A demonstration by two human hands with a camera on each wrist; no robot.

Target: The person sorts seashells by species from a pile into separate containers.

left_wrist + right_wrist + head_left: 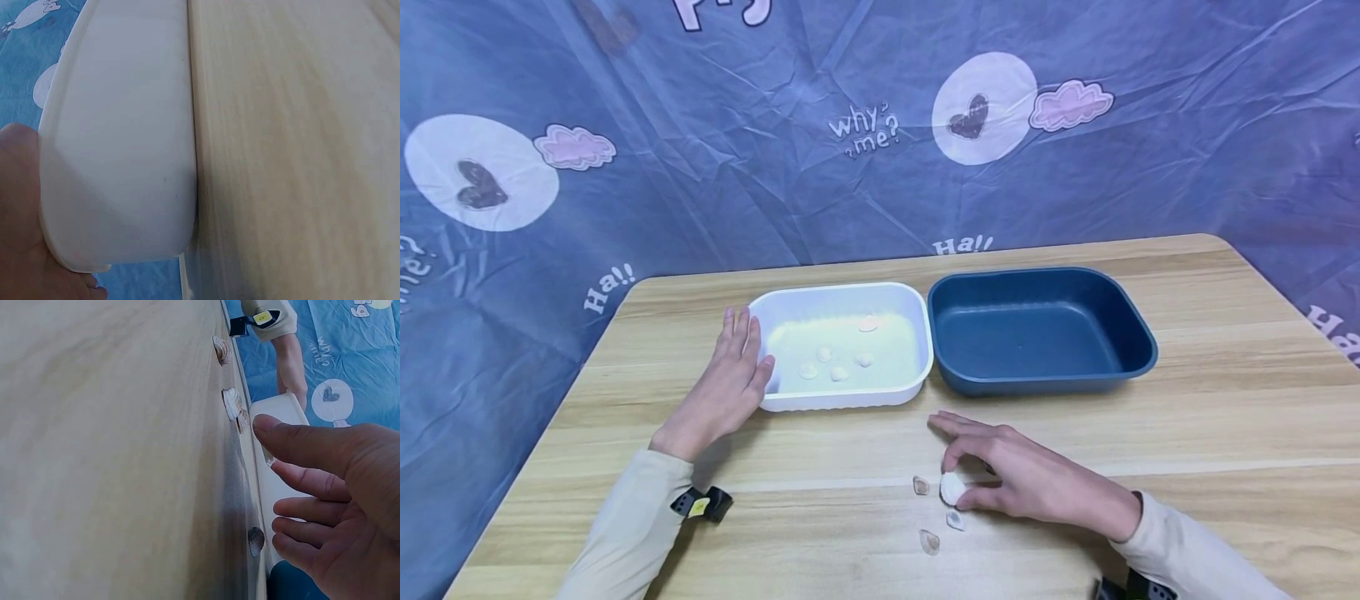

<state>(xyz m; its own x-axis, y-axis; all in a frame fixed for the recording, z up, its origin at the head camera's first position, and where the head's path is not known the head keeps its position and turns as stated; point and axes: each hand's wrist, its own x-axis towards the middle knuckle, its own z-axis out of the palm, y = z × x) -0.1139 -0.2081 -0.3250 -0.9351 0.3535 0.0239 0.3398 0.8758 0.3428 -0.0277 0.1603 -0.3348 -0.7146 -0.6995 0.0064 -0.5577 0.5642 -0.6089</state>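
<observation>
My right hand [1022,475] pinches a white seashell [952,488] between thumb and index finger, low over the table. In the right wrist view the pinched shell is mostly hidden behind the fingertips. Brownish shells [929,542] and a smaller pale shell [955,521] lie close by, and a dark shell [256,540] lies under the hand's other fingers. At the left end of a white plastic basin [842,402], my left hand [727,382] rests against the rim with its fingers extended. Several pale shells [838,374] are spread over the basin's floor.
A dark blue basin [1045,385] stands right beside the white one, nothing visible in it. Both are on a wood-grain table [820,517]. Behind the table's far edge hangs a blue printed cloth [775,167].
</observation>
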